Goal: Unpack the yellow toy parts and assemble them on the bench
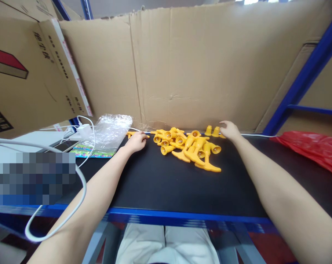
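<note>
Both hands [136, 141] [229, 130] outstretched, palms down

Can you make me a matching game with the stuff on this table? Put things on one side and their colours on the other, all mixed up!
Things:
1. toy pieces in the pile between the hands
2. crinkly bag at the right edge
3. charger block with its cable
4. table top

Colours:
A. black
B. white
C. yellow
D. red

Right pairs: 1-C, 2-D, 3-B, 4-A.
</note>
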A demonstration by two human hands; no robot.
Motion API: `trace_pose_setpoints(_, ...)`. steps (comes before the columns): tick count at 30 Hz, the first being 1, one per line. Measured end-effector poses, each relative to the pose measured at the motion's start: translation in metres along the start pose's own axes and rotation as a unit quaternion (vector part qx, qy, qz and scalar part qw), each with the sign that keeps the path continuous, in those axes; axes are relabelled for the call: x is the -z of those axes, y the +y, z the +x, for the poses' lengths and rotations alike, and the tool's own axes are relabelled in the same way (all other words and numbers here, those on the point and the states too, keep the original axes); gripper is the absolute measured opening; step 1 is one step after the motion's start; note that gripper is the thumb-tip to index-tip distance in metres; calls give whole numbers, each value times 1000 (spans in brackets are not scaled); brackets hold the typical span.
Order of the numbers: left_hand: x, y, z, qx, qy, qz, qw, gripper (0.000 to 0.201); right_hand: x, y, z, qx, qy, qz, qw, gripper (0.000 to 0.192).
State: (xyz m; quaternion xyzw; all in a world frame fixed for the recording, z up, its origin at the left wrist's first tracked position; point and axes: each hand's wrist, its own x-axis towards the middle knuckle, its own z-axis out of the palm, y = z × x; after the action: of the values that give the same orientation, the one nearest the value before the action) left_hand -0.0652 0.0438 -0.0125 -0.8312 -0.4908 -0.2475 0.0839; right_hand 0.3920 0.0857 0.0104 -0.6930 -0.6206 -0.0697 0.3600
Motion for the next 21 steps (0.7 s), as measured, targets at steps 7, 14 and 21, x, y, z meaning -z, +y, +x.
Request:
trace_pose_setpoints(7, 3, 3, 0, -4, 9, -1, 1000, 33, 34, -72, -11, -12, -175, -13, 984, 26)
trace_pose_setpoints(14, 7, 7, 0, -24, 20, -12, 999, 31, 64, -112, -52, 94, -349, -14, 932, 11)
trace_pose_setpoints(21, 23, 31, 3, -74, 105, -5, 992, 28, 53, -115, -72, 152, -211, 96, 961, 14)
